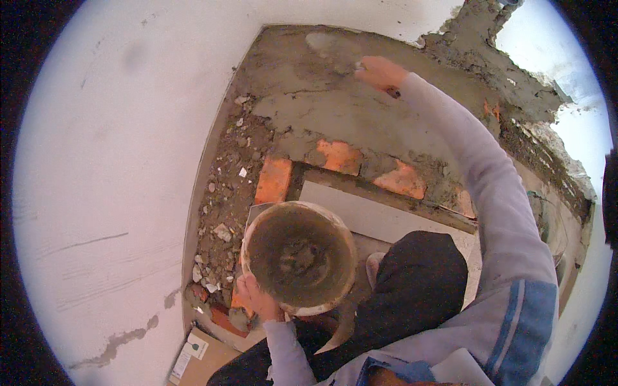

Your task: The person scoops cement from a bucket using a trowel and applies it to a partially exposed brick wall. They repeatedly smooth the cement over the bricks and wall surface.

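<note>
My right hand (381,73), arm stretched far out, is closed around the handle of a trowel. The trowel's pale blade (327,45) is blurred and lies against the wet grey mortar (335,116) near the back edge. My left hand (259,298) grips the near left side of a round bucket (351,257) at its rim. Inside the bucket, mortar coats the wall and a small heap (302,257) sits at the bottom. Orange bricks (273,180) partly smeared with mortar line the front of the mortared surface.
White walls (116,161) rise at the left and back. Rubble and loose stones (222,231) lie along the left wall. A pale board (360,212) lies before the bricks. A cardboard box (206,357) stands at lower left. Rough mortar (515,64) runs along the right wall.
</note>
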Action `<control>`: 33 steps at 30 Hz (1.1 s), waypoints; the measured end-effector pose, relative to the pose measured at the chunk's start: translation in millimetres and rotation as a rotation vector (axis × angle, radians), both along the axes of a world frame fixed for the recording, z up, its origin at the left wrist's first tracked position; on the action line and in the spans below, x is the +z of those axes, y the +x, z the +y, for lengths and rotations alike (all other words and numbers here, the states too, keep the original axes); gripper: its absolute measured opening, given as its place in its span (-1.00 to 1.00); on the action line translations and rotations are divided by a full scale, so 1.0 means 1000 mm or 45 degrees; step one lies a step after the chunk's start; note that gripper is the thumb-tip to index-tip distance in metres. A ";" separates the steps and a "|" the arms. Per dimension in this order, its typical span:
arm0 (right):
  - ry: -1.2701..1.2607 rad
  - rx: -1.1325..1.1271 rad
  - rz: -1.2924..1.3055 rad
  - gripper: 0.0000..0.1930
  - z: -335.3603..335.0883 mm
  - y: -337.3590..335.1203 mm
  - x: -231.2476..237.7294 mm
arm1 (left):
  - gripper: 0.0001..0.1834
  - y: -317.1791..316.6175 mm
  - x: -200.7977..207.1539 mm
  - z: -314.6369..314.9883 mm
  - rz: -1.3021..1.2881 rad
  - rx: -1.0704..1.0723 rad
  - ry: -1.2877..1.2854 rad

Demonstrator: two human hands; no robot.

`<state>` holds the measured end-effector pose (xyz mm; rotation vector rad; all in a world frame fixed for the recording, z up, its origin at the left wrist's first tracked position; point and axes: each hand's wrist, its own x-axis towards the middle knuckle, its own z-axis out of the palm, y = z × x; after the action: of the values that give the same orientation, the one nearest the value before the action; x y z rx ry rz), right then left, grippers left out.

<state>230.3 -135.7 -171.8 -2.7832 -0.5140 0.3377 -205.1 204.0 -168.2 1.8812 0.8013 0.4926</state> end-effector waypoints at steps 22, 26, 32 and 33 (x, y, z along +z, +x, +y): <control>0.745 -0.558 0.702 -0.56 0.018 -0.018 -0.035 | -0.76 0.022 0.035 -0.012 0.234 -0.080 0.014; 0.463 0.512 0.101 -0.60 0.031 0.033 -0.073 | -0.74 0.053 0.039 -0.035 0.298 -0.258 0.147; 0.162 0.141 -0.031 -0.75 -0.003 -0.081 -0.026 | -0.77 0.048 0.043 -0.029 0.246 -0.146 -0.282; 0.197 0.060 -0.211 -0.75 -0.015 -0.105 -0.007 | -0.74 0.046 0.047 -0.031 0.269 -0.164 -0.261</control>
<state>125.6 -151.0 -178.5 -2.6646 -0.6175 0.0732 -159.5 173.3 -121.4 1.7980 0.8284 0.1265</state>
